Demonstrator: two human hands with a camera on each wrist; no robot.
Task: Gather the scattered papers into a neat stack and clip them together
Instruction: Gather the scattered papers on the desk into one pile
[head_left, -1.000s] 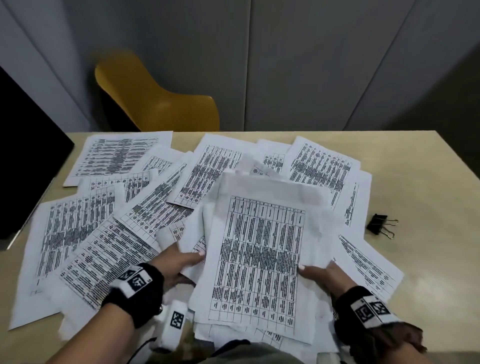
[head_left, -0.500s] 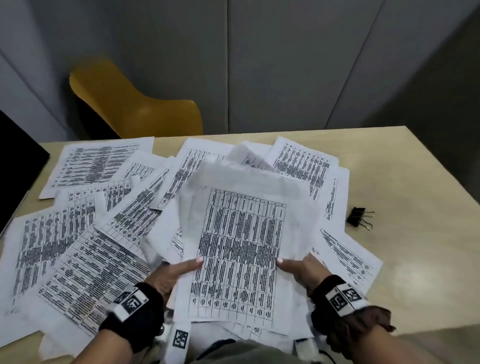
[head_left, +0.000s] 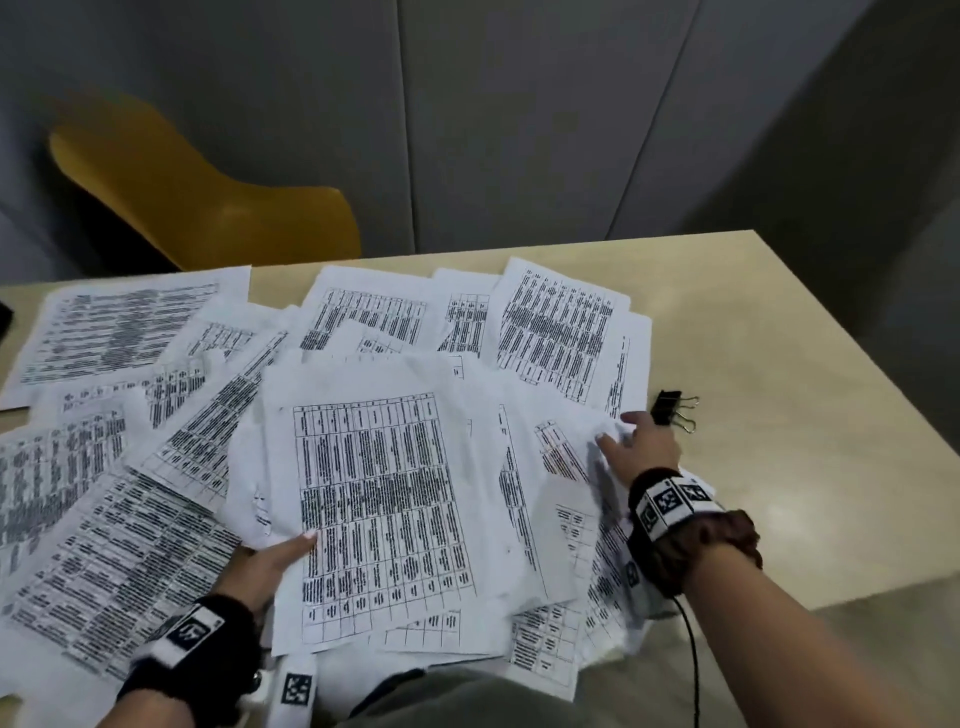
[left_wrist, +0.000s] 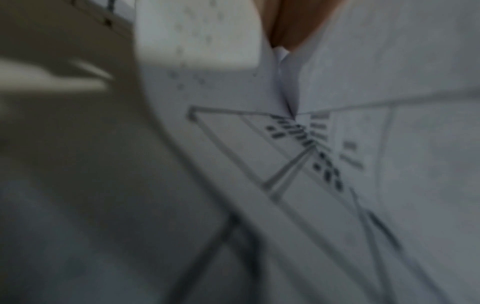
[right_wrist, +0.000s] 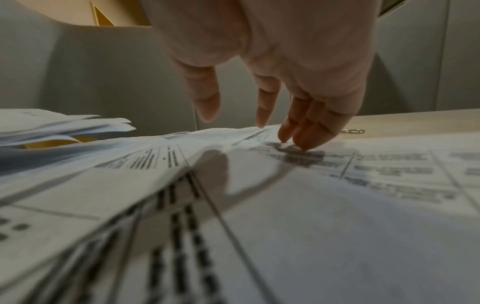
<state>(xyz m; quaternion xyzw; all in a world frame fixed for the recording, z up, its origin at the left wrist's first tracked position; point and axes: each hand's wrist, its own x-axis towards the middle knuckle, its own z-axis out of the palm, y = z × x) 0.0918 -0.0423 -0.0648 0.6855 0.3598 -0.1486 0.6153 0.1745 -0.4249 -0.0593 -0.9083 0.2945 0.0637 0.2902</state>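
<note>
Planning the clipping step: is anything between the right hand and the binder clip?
Nothing visible. The binder clip lies on bare table just beyond the right hand, whose fingertips rest on the edge of a loose sheet.

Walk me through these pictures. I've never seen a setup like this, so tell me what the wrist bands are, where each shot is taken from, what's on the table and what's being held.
There is no machine here: a person works with bare hands, wearing a camera on the head and one on each wrist.

The big picture is the head view. Printed sheets lie scattered on a beige table, a black binder clip to their right and a yellow chair behind.

The left hand grips the gathered pile by its near edge; its wrist view is a blurred close-up of paper.

The right hand, fingers straight in its wrist view, presses on a sheet beside the clip.
</note>
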